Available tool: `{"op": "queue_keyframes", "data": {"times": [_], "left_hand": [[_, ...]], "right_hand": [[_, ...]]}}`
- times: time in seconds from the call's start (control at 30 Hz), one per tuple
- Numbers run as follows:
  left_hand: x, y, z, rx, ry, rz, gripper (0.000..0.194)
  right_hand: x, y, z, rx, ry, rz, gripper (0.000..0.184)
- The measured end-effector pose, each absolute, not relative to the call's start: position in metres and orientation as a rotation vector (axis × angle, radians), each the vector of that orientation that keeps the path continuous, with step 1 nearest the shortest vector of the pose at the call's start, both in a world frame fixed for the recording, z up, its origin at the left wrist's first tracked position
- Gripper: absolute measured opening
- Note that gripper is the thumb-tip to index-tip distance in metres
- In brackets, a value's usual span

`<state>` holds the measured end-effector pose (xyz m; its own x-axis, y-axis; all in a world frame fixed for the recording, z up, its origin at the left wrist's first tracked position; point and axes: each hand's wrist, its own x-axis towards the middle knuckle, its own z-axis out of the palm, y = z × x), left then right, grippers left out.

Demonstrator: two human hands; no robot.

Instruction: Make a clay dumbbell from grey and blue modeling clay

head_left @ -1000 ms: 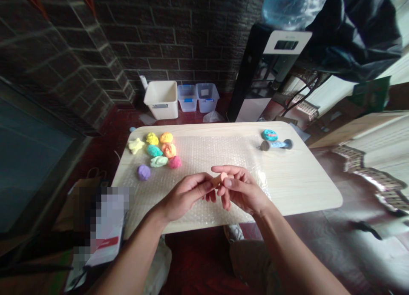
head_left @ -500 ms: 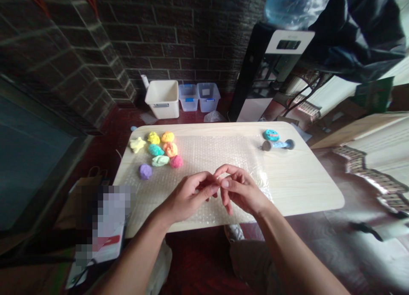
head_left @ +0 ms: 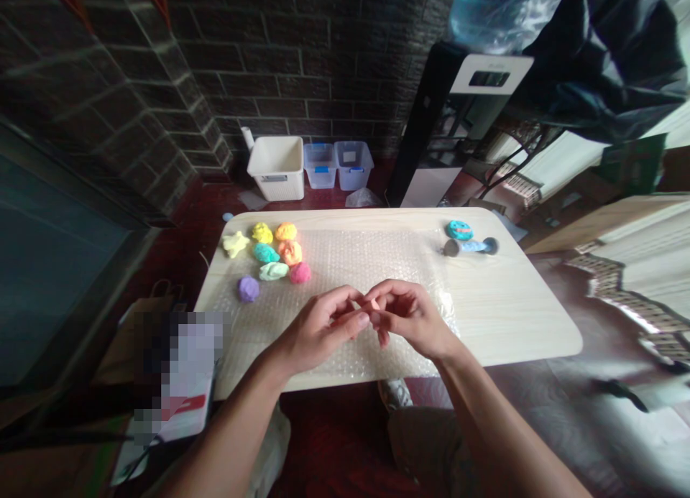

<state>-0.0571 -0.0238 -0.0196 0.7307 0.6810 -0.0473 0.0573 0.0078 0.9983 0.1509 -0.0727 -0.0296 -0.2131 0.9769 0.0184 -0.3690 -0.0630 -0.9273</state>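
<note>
My left hand (head_left: 323,325) and my right hand (head_left: 407,317) meet above the bubble wrap (head_left: 356,268), fingertips pressed together on a small piece of peach modelling clay (head_left: 371,305), which they mostly hide. To their left lie several soft clay lumps, including a yellow star (head_left: 235,243), a teal lump (head_left: 266,253), a pink ball (head_left: 300,272) and a purple ball (head_left: 249,289). At the far right lie a teal clay disc (head_left: 459,230) and a small blue-and-grey roller (head_left: 470,246). Neither touches my hands.
The bubble wrap lies on a pale wooden table (head_left: 512,311). Behind it, on the red floor, stand a white basket (head_left: 276,169) and two clear plastic bins (head_left: 337,165). A water dispenser (head_left: 436,124) stands back right, and a brick wall runs behind.
My hands have drawn closer together, and the fingertips now cover more of the peach clay. The view has shifted slightly.
</note>
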Motion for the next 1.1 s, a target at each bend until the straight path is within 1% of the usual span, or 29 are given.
{"op": "queue_keyframes", "data": {"times": [0.17,0.27,0.4,0.57,0.77,0.87,1.1], "left_hand": [[-0.0561,-0.0239,-0.0173,1.52,0.629,0.579,0.024],[-0.0564,-0.0233,-0.0157,1.625,0.661,0.59,0.028],[-0.0572,-0.0234,-0.0136,1.666,0.613,0.587,0.035],[-0.0572,-0.0237,-0.0152,1.652,0.616,0.56,0.039],[-0.0581,-0.0231,-0.0178,1.572,0.589,0.485,0.039],[-0.059,-0.0229,-0.0176,1.572,0.58,0.448,0.038],[-0.0586,-0.0234,-0.0166,1.571,0.588,0.443,0.034]], "right_hand": [[0.1542,-0.0732,-0.0325,-0.831,-1.032,1.606,0.023],[0.1556,-0.0742,-0.034,-0.807,-1.006,1.648,0.024],[0.155,-0.0752,-0.035,-0.776,-0.98,1.689,0.03],[0.1519,-0.075,-0.035,-0.757,-0.929,1.763,0.02],[0.1508,-0.0775,-0.0336,-0.723,-0.866,1.91,0.024],[0.1507,-0.0786,-0.0336,-0.75,-0.88,1.931,0.022],[0.1492,-0.0782,-0.0321,-0.764,-0.87,1.939,0.026]]}}
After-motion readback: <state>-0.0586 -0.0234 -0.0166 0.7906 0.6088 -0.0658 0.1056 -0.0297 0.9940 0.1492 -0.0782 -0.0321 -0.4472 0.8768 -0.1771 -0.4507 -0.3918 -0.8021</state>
